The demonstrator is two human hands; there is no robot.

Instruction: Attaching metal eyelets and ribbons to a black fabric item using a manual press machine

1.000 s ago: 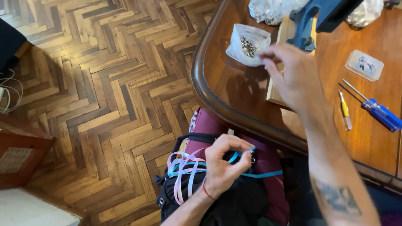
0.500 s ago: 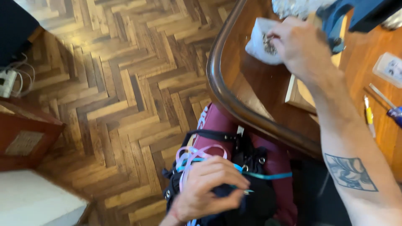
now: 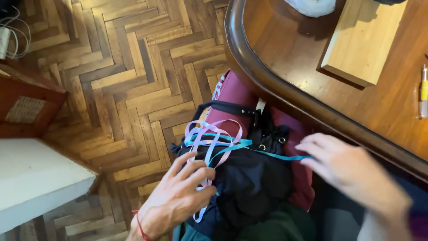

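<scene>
Ribbons (image 3: 209, 143), seemingly 3 (pink, lilac, teal), lie tangled on 1 black bag (image 3: 249, 183) beside the table. The left hand (image 3: 178, 198) rests spread on them, holding nothing; the right hand (image 3: 345, 167), blurred, touches the teal strand with loose fingers. Farther off, 1 wooden block (image 3: 363, 40) sits on the table (image 3: 285, 58).

My left hand (image 3: 178, 198) is bare, with no glove and no ring that I can see. A thin red string bracelet (image 3: 140, 226) runs around my left wrist, just at the lower edge of the view. My left forearm shows no sleeve. My right hand (image 3: 352, 172) is bare too, blurred, with nothing on the fingers. At the lower right corner, by my right wrist, there is a bit of dark blue and purple cloth; I cannot tell whether it is a sleeve.
</scene>
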